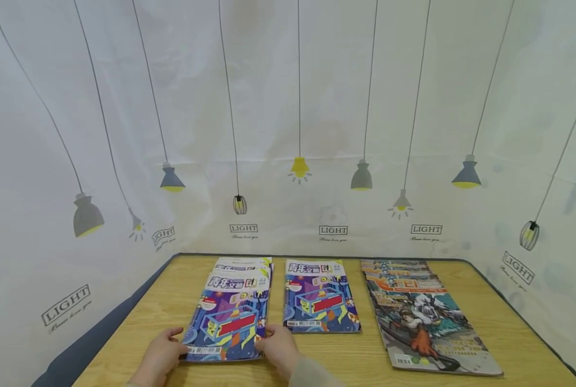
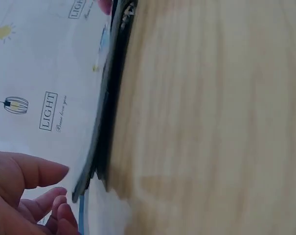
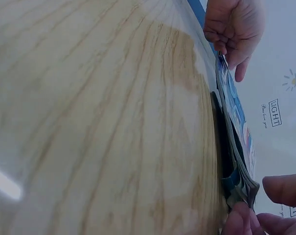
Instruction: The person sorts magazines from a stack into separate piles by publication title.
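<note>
A purple-blue magazine (image 1: 230, 322) lies at the front of an overlapping pile on the left of the table. My left hand (image 1: 161, 352) is at its near left corner. In the left wrist view, the thumb (image 2: 47, 171) stands apart from the magazine edge (image 2: 91, 147), with the fingers loosely bent beside the corner. My right hand (image 1: 279, 346) holds the near right corner. The right wrist view shows its fingers (image 3: 239, 220) against the layered edges from below, the thumb close above the corner. Part of the right hand falls outside that view.
Another magazine (image 1: 319, 301) with the same cover lies in the middle. On the right is a fanned pile of larger comic-style magazines (image 1: 428, 328). The wooden table (image 1: 138, 317) ends at a white curtain (image 1: 288, 107) printed with hanging lamps.
</note>
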Motion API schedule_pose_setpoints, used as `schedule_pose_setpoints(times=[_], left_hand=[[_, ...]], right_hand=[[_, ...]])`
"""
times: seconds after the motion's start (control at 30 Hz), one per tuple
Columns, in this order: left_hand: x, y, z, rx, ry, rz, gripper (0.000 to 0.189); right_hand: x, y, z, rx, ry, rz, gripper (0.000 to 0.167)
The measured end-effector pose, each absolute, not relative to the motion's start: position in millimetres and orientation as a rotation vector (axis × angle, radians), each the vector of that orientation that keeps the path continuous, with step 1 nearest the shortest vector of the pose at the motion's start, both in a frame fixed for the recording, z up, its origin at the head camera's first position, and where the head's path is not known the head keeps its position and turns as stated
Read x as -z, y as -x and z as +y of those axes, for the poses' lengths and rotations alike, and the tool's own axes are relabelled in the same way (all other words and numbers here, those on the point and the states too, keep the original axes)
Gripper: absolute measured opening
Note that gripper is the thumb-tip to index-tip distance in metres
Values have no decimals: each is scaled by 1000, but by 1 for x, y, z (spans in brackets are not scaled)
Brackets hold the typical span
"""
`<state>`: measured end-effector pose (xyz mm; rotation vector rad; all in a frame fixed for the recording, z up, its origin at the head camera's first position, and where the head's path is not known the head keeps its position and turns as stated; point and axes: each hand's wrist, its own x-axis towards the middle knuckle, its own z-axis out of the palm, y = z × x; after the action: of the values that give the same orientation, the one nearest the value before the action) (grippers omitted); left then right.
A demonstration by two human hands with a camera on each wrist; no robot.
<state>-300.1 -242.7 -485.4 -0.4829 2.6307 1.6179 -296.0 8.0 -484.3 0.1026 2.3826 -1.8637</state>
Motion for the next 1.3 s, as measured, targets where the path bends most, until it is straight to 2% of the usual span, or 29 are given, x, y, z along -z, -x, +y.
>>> schedule_pose_setpoints(times=[0.13, 0.33, 0.5, 0.73, 1.13, 1.3], left_hand=[[477, 300, -235, -1623, 454, 2695, 50], [464, 300, -199, -1722, 401, 2637, 44], [459, 301, -160, -1780, 338, 2555, 41], [466, 303, -107, -1818, 44, 2596, 32], [472, 319, -42, -1867, 53, 2469, 31], [482, 326, -26, -1894, 97, 2489, 31]], right_hand=[[489, 299, 19, 1825, -59, 2484, 32], [489, 303, 42, 1846, -40, 2513, 19], [480, 303, 67, 1856, -44, 2430, 20], [477, 307, 108, 1800, -64, 2471, 25], [486, 321, 166, 1918, -326, 2459, 27], [491, 324, 173, 1827, -452, 2602, 35]])
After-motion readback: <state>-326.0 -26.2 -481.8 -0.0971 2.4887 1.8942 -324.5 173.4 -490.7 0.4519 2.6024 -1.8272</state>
